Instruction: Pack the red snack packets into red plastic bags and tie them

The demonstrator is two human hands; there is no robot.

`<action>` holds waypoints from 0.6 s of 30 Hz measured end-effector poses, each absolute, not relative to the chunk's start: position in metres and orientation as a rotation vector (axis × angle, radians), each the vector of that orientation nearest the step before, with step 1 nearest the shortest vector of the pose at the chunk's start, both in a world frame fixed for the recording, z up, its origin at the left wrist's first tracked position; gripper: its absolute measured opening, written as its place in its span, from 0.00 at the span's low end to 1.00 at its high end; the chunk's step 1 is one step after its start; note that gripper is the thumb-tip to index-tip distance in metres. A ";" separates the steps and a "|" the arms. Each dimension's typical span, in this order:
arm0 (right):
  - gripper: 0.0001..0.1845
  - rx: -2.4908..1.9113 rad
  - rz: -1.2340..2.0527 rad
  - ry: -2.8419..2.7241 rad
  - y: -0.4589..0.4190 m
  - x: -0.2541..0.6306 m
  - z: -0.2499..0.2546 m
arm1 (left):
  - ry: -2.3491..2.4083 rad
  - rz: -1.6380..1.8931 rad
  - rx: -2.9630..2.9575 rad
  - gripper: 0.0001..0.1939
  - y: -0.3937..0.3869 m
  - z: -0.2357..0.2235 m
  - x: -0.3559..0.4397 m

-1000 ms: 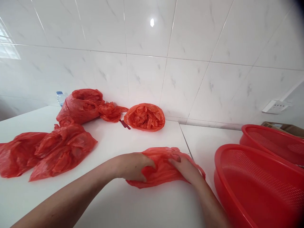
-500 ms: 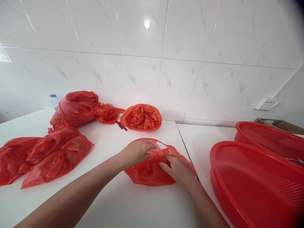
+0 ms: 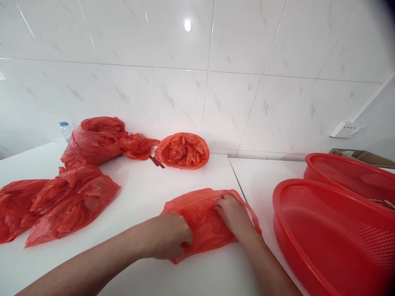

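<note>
Beside both hands [image 3: 200,226] gripping a red bag [image 3: 203,218], red baskets [image 3: 324,213] right, loose bags [image 3: 70,197] left.

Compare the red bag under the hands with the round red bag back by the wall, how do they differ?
The bag under the hands lies flattened on the near part of the white counter, gripped by the left hand and right hand; the round bag by the wall sits untouched. The near one looks smooth and empty; the far one bulges, its mouth showing crumpled red plastic inside. Both are thin red plastic.
</note>
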State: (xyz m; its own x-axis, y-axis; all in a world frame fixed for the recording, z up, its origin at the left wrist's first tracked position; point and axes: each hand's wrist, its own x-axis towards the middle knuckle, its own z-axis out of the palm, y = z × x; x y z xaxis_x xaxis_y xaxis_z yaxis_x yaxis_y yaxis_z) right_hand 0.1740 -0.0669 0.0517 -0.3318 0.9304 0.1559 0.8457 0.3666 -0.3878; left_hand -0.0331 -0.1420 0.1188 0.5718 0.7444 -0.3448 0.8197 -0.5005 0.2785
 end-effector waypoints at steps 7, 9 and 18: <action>0.14 -1.699 0.422 -2.157 -0.055 0.189 0.046 | 1.331 -0.216 2.387 0.13 -0.138 0.134 -0.041; 0.14 -1.683 0.402 -2.149 -0.056 0.188 0.048 | 1.406 -0.092 2.464 0.15 -0.132 0.135 -0.040; 0.06 -1.478 0.228 -2.282 -0.073 0.165 0.052 | 1.445 0.250 2.723 0.22 -0.103 0.124 -0.032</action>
